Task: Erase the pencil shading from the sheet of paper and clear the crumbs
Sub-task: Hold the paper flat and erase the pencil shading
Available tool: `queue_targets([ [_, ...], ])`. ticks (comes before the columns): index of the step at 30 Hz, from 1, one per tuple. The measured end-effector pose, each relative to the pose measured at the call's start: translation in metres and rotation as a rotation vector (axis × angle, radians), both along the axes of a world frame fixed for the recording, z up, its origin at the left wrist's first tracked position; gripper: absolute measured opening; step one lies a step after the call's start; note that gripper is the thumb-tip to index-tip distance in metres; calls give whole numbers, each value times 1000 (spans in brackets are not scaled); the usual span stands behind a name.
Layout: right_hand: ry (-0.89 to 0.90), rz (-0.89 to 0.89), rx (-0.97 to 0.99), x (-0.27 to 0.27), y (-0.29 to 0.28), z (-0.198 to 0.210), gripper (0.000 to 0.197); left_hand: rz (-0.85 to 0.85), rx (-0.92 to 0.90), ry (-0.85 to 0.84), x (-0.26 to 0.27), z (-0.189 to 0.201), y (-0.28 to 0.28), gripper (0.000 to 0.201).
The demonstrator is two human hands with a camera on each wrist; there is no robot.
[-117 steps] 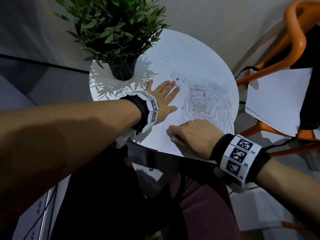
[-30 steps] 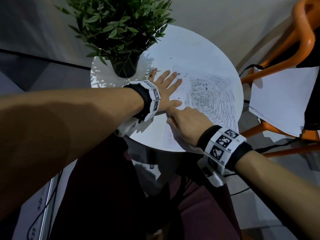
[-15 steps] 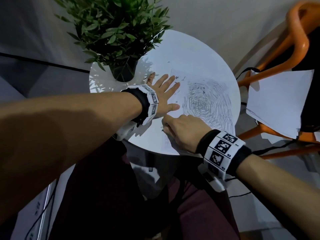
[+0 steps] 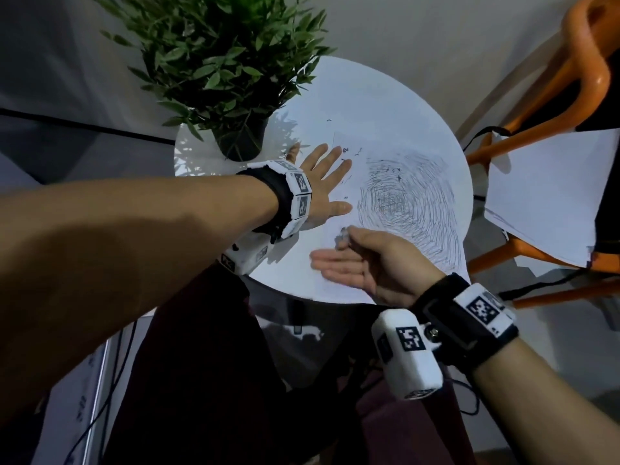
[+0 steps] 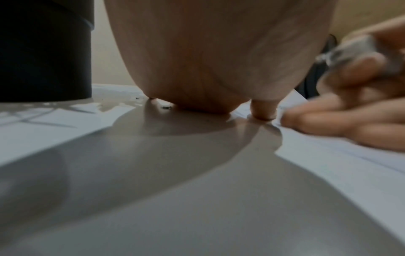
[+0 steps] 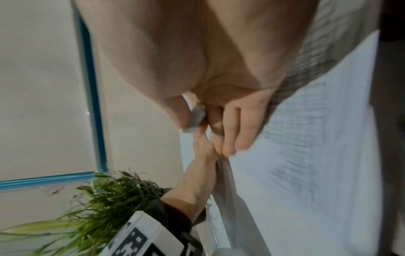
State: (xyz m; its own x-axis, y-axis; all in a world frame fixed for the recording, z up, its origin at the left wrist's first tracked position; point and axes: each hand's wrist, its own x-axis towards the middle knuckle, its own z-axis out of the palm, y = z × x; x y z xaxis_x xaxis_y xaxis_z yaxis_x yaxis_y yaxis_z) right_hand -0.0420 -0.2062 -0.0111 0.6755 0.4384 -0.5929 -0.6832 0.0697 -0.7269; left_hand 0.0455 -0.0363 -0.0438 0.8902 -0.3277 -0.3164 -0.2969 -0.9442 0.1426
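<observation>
White and round, the tabletop (image 4: 385, 105) carries the sheet of paper (image 4: 339, 286) over its near-right edge. Flat with fingers spread, the left hand (image 4: 322, 182) pins it against sliding. Lifted, the right hand (image 4: 365, 263) pinches an eraser (image 4: 343, 237), other fingers extended, probably to brush crumbs (image 4: 349, 154).

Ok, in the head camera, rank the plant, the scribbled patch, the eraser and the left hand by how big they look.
1. plant
2. scribbled patch
3. left hand
4. eraser

The plant stands taller, nearer the camera, which may flatter it.
</observation>
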Motion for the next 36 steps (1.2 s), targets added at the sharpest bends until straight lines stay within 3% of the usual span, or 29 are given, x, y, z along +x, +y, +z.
queue_targets([
  [3,-148,-302,64,9,-3,0,23,-1,49,-24,2,-2,-1,81],
  [6,-67,-211,150,9,-5,5,23,-6,54,3,3,0,-1,82],
  [9,-24,-116,55,3,4,3,25,-4,42,-9,2,1,-1,81],
  [12,-361,-324,-185,4,5,3,22,-7,57,10,1,3,-2,82],
  [13,-560,-257,-383,6,0,3,23,-6,56,15,1,3,-1,82],
  [15,-887,129,-818,8,-6,2,25,-6,44,14,3,3,0,82],
  [16,-961,339,-963,8,-6,2,26,-5,38,13,3,2,1,82],
  [18,-1076,593,-1119,11,4,3,29,-11,40,16,3,3,0,82],
  [20,-1160,713,-1186,12,17,6,26,-15,52,23,2,4,-1,82],
  [26,-1271,849,-1332,1,28,8,28,-15,35,7,1,0,1,81],
  [29,-1291,910,-1282,2,25,9,25,-16,17,-6,1,-3,2,81],
  [33,-1210,780,-1197,9,22,5,28,-18,61,9,3,3,1,81],
  [36,-1216,793,-1296,2,27,2,27,-29,53,11,3,2,2,81],
])
